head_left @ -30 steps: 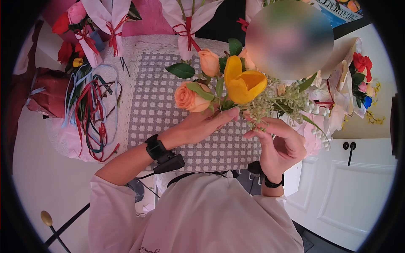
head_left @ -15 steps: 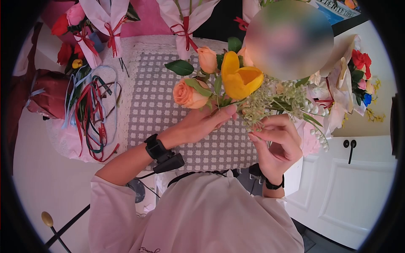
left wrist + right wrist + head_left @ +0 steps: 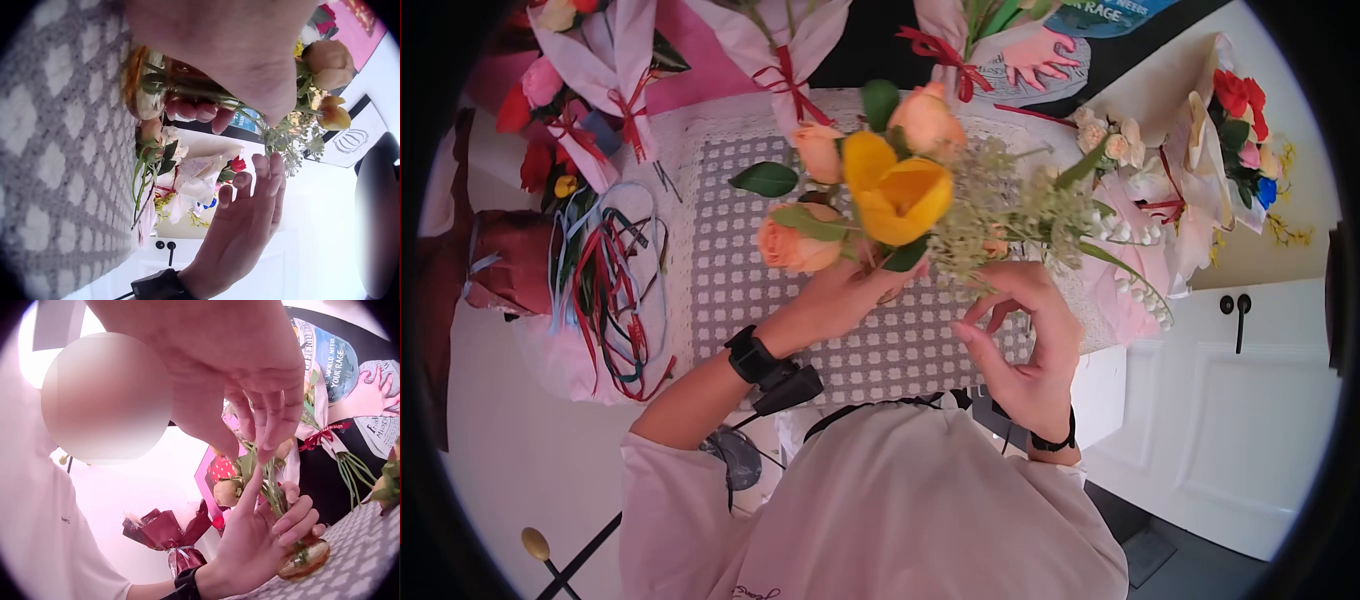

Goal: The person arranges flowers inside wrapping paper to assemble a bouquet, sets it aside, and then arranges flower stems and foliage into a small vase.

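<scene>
My left hand (image 3: 835,300) grips an amber glass vase (image 3: 312,559), its fingers wrapped round the vase and stems. The vase stands on the checked cloth, mostly hidden from above. Out of it rise a yellow tulip (image 3: 900,195), several peach roses (image 3: 795,240) and pale green filler sprigs (image 3: 975,220). Just beside the lower sprigs is my right hand (image 3: 1040,345), with bent fingers and a gap between thumb and index finger. In the left wrist view, fingertips of that right hand (image 3: 244,219) come right up to the sprigs (image 3: 290,147), with nothing held in the palm.
Loose ribbons (image 3: 625,300) lie at the left beside a dark red wrapped bouquet (image 3: 510,260). White-wrapped bouquets (image 3: 785,80) line the back. At the right are white bell-shaped flowers (image 3: 1140,300), pale roses (image 3: 1110,140) and another wrapped bouquet (image 3: 1200,150). Grey checked cloth (image 3: 730,290) covers the table.
The head view has shifted, so the vase flowers appear farther left. My right thumb and fingertips, close together at the sprigs before, are now apart. The left hand keeps its grip.
</scene>
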Motion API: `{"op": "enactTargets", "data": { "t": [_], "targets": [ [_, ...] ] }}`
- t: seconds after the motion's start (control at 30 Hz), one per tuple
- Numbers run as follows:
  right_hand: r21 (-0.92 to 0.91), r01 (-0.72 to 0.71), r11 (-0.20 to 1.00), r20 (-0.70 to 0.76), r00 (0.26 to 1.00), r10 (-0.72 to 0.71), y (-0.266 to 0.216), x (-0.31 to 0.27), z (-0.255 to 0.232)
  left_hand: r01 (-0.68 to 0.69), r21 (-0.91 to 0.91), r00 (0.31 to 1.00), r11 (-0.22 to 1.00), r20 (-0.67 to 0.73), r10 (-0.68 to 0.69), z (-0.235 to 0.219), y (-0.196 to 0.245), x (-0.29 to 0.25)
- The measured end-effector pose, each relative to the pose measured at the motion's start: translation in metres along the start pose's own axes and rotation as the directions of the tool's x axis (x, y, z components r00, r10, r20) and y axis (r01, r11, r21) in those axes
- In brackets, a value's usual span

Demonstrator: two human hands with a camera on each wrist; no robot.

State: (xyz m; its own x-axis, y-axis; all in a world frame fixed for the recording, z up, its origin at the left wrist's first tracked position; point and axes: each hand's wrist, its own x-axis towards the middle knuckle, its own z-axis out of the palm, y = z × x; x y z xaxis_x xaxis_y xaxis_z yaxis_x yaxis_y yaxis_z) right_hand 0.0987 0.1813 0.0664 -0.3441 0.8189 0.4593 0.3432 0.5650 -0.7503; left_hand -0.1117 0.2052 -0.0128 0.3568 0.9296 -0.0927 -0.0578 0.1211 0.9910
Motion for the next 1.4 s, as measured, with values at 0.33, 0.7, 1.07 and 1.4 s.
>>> {"op": "enactTargets", "data": {
  "t": [0.33, 0.7, 1.07, 1.4],
  "targets": [
    [-0.341, -0.146, 0.929, 0.179, 0.96, 0.216, 0.035, -0.026, -0.075, -0.195, -0.018, 0.976, 0.981, -0.101, 0.193, 0.0, -0.026, 0.007],
    [-0.402, -0.307, 0.862, -0.048, 0.948, 0.315, 0.086, -0.022, -0.156, -0.175, -0.016, 0.969, 0.985, -0.18, 0.169, -0.007, -0.048, 0.002],
    [-0.605, -0.238, 0.76, -0.001, 0.954, 0.298, 0.191, 0.048, -0.181, -0.158, 0.258, 0.964, 0.953, -0.169, 0.206, -0.042, -0.095, -0.023],
    [-0.907, -0.182, 0.379, -0.069, 0.954, 0.293, 0.251, 0.072, -0.175, -0.136, 0.202, 0.988, 0.97, 0.106, 0.117, -0.034, -0.078, -0.016]
  ]
}}
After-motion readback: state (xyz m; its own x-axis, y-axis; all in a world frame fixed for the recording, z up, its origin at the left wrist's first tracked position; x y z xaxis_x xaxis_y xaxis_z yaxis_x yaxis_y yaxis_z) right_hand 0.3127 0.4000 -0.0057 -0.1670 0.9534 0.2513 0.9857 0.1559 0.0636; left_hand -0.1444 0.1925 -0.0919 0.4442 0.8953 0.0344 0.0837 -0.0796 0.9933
